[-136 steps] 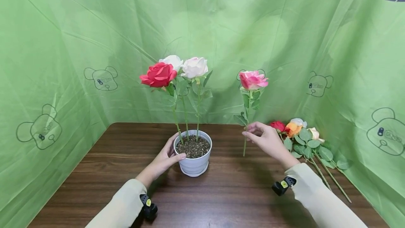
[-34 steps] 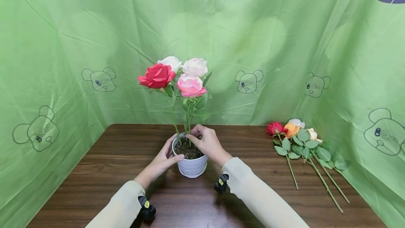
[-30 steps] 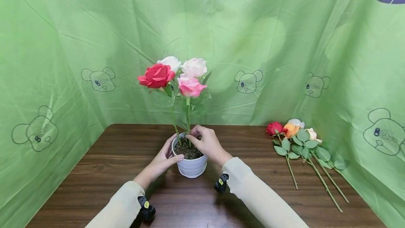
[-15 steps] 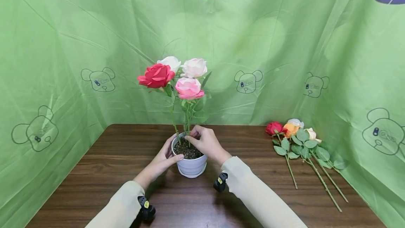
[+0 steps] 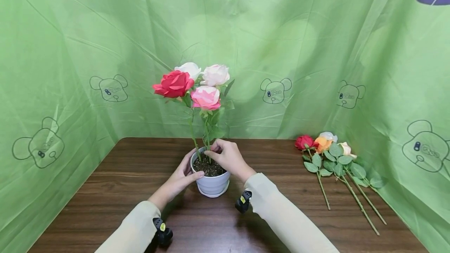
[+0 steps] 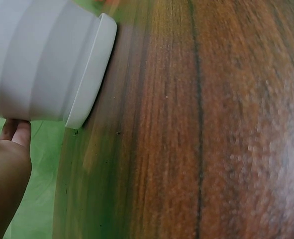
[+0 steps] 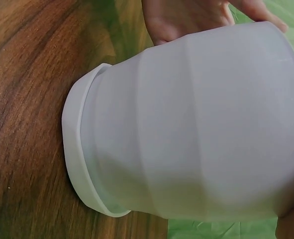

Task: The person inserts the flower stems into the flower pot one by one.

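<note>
A white pot (image 5: 213,186) of dark soil stands on its saucer, with a red rose (image 5: 174,84), a white rose (image 5: 189,69) and a pale pink rose (image 5: 215,75) upright in it. My left hand (image 5: 180,177) grips the pot's left side, thumb over the rim; its fingers also press the wall in the left wrist view. In front of the pale bloom stands a pink rose (image 5: 206,98), its stem end at the soil. My right hand (image 5: 230,159) pinches that stem low down, above the pot's right rim. The pot (image 7: 186,124) fills most of the right wrist view.
At the right of the brown wooden table (image 5: 274,221) lie several loose roses: a red rose (image 5: 304,142), an orange rose (image 5: 322,144), a white and a cream one, their stems pointing toward me. Green patterned cloth (image 5: 246,34) hangs behind and at both sides.
Since the oldest frame, my right hand has carried the pink rose leftward from beside the loose roses to the pot's soil. Lately its bloom has shifted slightly left. My left hand keeps its hold.
</note>
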A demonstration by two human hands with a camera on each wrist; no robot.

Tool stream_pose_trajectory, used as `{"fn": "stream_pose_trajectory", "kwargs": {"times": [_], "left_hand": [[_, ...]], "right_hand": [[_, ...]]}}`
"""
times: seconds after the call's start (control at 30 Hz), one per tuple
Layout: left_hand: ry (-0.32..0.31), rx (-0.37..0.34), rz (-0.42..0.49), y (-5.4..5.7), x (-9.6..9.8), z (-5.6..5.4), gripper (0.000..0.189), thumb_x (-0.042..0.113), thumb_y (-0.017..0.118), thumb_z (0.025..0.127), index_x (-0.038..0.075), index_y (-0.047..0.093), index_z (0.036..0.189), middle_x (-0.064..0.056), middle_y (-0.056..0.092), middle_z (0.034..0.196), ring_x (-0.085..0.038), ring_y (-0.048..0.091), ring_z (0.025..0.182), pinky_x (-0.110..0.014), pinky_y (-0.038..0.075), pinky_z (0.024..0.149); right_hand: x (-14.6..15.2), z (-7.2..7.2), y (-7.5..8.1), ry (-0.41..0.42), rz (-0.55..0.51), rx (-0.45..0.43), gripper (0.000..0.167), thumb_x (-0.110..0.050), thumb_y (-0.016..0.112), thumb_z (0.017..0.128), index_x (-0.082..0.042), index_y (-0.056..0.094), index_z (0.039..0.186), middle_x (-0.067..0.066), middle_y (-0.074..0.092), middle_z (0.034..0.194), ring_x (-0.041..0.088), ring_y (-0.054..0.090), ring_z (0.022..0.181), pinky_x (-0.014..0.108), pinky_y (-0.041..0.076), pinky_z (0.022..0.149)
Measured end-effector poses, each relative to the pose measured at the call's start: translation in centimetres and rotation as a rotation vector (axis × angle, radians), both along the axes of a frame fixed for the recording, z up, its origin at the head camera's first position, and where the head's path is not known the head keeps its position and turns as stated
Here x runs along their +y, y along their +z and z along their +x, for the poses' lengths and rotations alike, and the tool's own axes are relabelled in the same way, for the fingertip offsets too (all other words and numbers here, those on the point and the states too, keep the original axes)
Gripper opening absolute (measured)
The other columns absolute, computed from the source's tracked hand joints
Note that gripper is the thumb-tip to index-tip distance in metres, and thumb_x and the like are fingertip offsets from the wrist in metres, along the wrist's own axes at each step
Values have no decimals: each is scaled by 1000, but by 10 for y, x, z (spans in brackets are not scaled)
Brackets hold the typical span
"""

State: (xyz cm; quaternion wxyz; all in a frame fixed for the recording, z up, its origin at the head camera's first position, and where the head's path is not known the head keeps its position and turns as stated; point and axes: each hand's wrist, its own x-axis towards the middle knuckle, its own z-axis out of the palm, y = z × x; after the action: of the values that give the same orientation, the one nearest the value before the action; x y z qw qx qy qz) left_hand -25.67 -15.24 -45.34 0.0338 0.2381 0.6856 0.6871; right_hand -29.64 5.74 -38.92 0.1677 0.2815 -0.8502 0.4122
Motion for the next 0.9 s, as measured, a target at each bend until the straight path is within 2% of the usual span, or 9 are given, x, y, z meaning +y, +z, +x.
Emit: {"fn": "stream_pose_trajectory", "kwargs": {"times": [0.23,0.6,0.9], "left_hand": [[2,3,-9,-1,0,-1,87,9,68,95,14,12,161,-17,22,163,-29,22,148,-17,31,109],[4,-5,-15,1,0,0,86,8,67,95,16,13,161,-15,21,163,-28,22,148,-27,27,114],[-2,4,2,2,1,1,85,7,67,95,17,14,161,-15,22,163,-28,22,148,-18,31,110]], "right_hand": [[1,2,1,-7,19,-11,15,-22,79,89,-15,67,82,-7,67,79,5,61,70,23,53,66],[1,-1,-5,-9,-11,20,16,-24,81,87,-17,67,82,-8,68,80,4,62,70,22,54,65],[1,1,-6,1,-45,25,17,-24,82,86,-18,67,81,-9,69,79,3,62,69,22,54,64]]}}
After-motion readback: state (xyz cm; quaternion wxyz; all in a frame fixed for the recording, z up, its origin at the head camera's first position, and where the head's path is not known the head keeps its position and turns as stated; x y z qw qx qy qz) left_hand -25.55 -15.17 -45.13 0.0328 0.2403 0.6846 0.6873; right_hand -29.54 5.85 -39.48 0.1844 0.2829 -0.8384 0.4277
